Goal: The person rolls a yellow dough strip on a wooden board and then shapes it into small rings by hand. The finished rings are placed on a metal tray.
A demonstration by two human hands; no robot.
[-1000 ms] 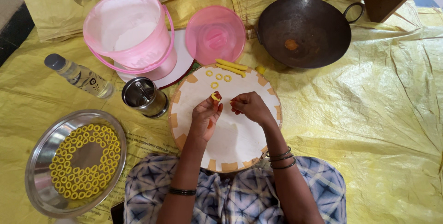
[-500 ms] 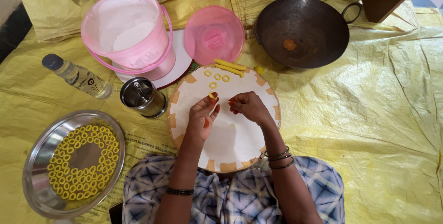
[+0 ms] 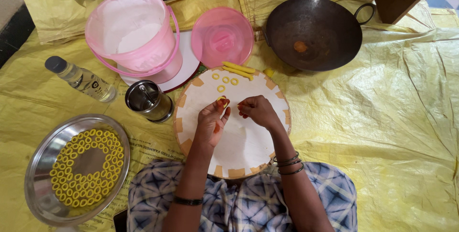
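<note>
head view, landmark = round white board (image 3: 239, 141)
left hand (image 3: 212, 126): palm half up over the board's middle, fingers curled, thumb and fingertips pinched on a small yellow dough ring (image 3: 222, 101). Grip: closed on the ring, tight pinch.
left arm: comes up from the lap, forearm near vertical in frame, dark bangle at mid forearm.
right hand (image 3: 258, 110): knuckles up, just right of the left hand, fingertips bunched towards the ring. Looks like a bit of yellow dough at the tips; too small to be sure, so cannot tell if the grip holds anything.
right arm: angled in from lower right, several bangles at the wrist, over the board's right edge.
finished rings (image 3: 224, 80): three, loose on the board's far part, just beyond the hands.
dough ropes (image 3: 238, 69): two, on the board's far edge.
steel plate (image 3: 40, 165): left of the board, near the person, rings laid in circles.
steel cup (image 3: 148, 100): touching the board's left edge.
pink bucket (image 3: 136, 36): beyond-left of the board.
pink lid (image 3: 222, 36): just beyond the board.
dark wok (image 3: 313, 33): beyond-right of the board.
bottle (image 3: 81, 79): well left of the board.
</note>
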